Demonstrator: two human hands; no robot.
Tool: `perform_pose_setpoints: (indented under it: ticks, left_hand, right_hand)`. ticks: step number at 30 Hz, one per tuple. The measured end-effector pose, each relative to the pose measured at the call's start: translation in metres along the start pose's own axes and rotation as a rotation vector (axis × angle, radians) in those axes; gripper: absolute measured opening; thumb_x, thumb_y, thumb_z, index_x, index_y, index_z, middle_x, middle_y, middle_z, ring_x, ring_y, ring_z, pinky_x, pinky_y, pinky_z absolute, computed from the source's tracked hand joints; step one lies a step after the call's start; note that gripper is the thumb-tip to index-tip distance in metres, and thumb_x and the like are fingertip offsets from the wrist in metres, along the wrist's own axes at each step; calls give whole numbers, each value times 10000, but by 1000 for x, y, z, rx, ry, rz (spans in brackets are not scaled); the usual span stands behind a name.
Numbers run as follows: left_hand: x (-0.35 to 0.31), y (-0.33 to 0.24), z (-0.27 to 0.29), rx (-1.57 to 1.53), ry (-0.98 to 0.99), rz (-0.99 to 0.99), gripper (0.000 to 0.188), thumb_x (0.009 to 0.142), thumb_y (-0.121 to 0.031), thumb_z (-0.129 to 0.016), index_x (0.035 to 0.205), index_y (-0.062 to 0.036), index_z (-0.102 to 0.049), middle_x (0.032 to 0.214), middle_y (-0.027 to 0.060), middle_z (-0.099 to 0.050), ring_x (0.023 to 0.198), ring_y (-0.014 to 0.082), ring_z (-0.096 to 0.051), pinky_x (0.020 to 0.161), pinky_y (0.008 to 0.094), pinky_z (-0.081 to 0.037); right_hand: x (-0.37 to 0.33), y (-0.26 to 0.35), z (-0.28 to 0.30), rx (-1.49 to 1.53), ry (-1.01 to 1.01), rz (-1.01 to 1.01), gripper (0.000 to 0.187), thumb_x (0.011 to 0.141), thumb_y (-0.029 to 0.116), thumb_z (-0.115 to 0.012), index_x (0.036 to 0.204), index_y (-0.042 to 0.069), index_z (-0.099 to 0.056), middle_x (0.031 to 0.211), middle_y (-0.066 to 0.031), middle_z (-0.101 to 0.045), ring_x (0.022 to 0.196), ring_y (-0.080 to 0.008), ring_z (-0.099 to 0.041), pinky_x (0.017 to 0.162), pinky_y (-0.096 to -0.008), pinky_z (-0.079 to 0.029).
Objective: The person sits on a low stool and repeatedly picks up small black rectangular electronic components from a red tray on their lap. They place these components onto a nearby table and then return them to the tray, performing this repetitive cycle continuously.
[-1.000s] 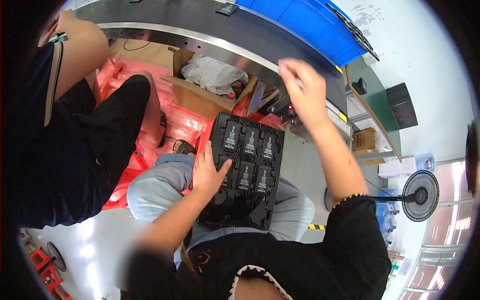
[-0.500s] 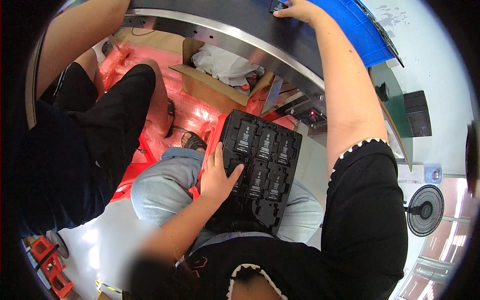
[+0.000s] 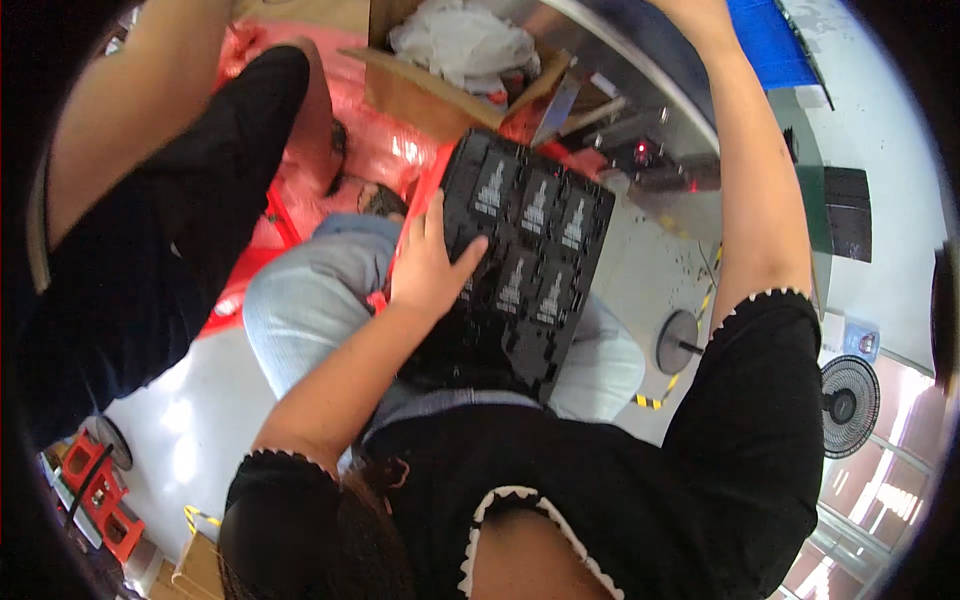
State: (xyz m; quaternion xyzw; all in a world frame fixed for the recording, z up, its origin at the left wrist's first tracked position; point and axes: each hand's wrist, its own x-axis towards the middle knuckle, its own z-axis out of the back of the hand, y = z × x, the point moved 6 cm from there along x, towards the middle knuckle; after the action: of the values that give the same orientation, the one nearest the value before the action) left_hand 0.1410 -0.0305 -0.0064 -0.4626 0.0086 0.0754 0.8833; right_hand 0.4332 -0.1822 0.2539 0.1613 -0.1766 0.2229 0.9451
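A black plastic tray (image 3: 455, 347) lies across my lap, tilted a little. In its moulded pockets sit several flat black battery-like packs (image 3: 535, 203) with pale print. My left hand (image 3: 430, 260) rests on the tray's left side, fingers stretched and thumb apart, lying over the edge and surface rather than wrapped round anything. Reaching far forward, my right arm ends at the top rim of the picture. Only the back part of my right hand (image 3: 690, 12) shows there, over the dark work surface (image 3: 655, 40); its fingers are cut off by the frame.
At the far right stands a blue bin (image 3: 770, 45). An open cardboard box (image 3: 420, 100) with white plastic bags is under the bench. Another person's bare arm (image 3: 135, 120) and dark clothes fill the left. A fan (image 3: 850, 405) stands at right.
The view has tipped, so the tray and lap appear higher. My right hand, earlier at a small black pack on the dark surface, is now mostly out of frame. My left hand stays on the tray.
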Motion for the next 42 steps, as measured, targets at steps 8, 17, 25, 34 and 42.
perform_pose_setpoints:
  ticks: [8, 17, 25, 34, 42]
  left_hand:
    - [6, 23, 2, -296, -75, 23, 589, 988, -400, -462, 1402, 12, -386, 1312, 305, -481, 1219, 432, -474, 1046, 444, -363]
    - [-61, 79, 5, -593, 48, 165, 777, 918, -409, -622, 1438, 72, -305, 1356, 272, -442, 1291, 329, -422, 1096, 391, -306]
    - [-108, 17, 22, 92, 72, -220, 982, 750, -257, -776, 1498, -9, -189, 1510, 273, -206, 1401, 437, -234, 1141, 490, -230]
    - [-63, -30, 39, 197, 323, -642, 387, 738, -213, -762, 1082, -94, -631, 1503, 172, -298, 1436, 421, -170, 1152, 561, -180]
    - [-42, -25, 31, -26, 231, -491, 94, 752, -125, -722, 773, -51, -667, 1290, 130, -513, 1357, 390, -333, 1101, 459, -290]
  right_hand:
    - [-286, 133, -48, 475, 334, 114, 837, 599, 235, -825, 1330, 39, -469, 1256, -169, -513, 1178, -338, -482, 1044, -427, -358]
    - [-376, 151, -89, 312, 277, 80, 535, 758, 218, -735, 1235, 56, -551, 1147, -106, -608, 1124, -310, -528, 900, -434, -398]
    - [-358, 128, -97, 483, 329, 1, 249, 849, 90, -629, 1096, 102, -654, 941, -85, -648, 925, -284, -587, 830, -412, -411]
    - [-302, 102, -51, 408, 50, 26, 149, 847, 57, -641, 990, 34, -677, 940, -128, -665, 905, -315, -619, 831, -400, -480]
    - [-113, 42, 37, 218, -273, 136, 161, 848, 111, -654, 983, 46, -712, 967, -139, -692, 925, -251, -662, 824, -341, -508]
